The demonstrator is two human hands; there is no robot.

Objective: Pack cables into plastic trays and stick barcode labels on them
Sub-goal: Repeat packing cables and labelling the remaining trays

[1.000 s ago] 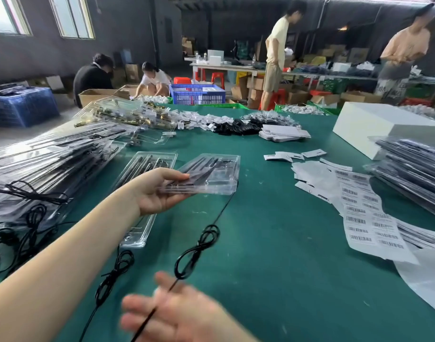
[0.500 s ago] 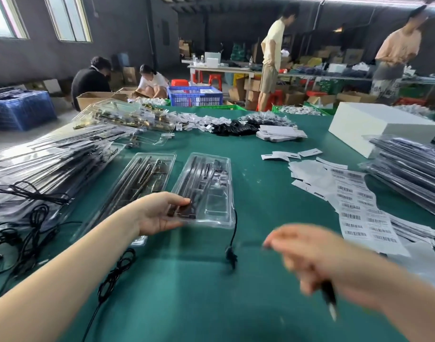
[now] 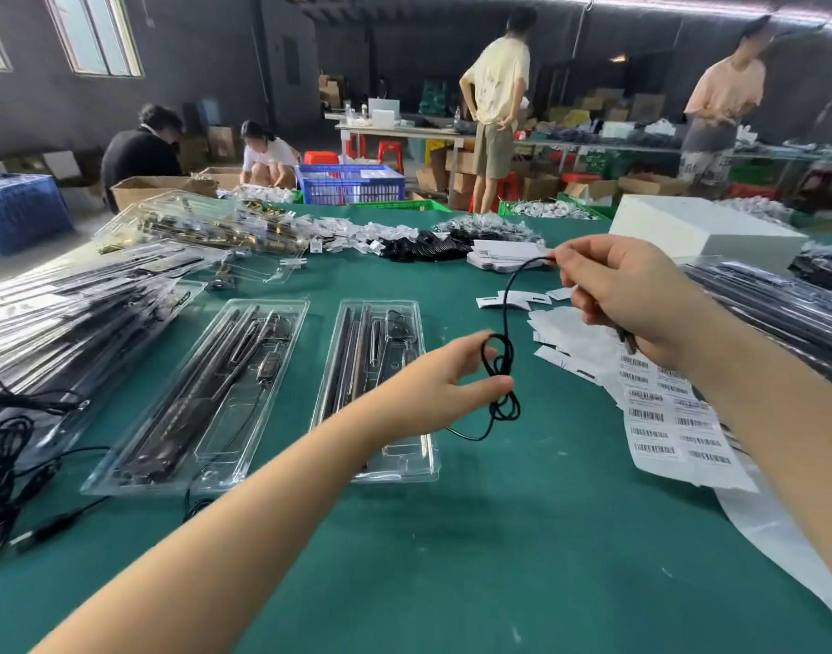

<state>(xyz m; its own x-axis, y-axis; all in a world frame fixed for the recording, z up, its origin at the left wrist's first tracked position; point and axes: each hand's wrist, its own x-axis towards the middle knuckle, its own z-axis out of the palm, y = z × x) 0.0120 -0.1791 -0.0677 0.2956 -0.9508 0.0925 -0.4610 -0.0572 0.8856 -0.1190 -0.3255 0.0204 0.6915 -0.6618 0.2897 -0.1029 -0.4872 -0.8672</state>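
A thin black cable (image 3: pixel 504 318) hangs between my two hands above the green table (image 3: pixel 499 535). My right hand (image 3: pixel 635 295) is raised and pinches the cable's upper part, with the plug end sticking out below its fingers. My left hand (image 3: pixel 440 387) pinches the cable's knotted loops lower down, just right of a clear plastic tray (image 3: pixel 407 464) that lies flat with black parts inside. A second filled clear tray (image 3: pixel 201 394) lies to its left. Barcode label sheets (image 3: pixel 668 417) lie on the table at the right.
Stacked packed trays (image 3: pixel 74 304) and loose black cables (image 3: pixel 8 446) fill the left side. More packed trays (image 3: pixel 781 313) and a white box (image 3: pixel 701 228) sit at the right. White tags and black cable bundles (image 3: pixel 428 245) lie across the far edge. Several people work behind.
My left hand let go of the tray, which now lies flat, and took hold of the cable's loops. My right hand rose up and away, lifting the cable off the table.
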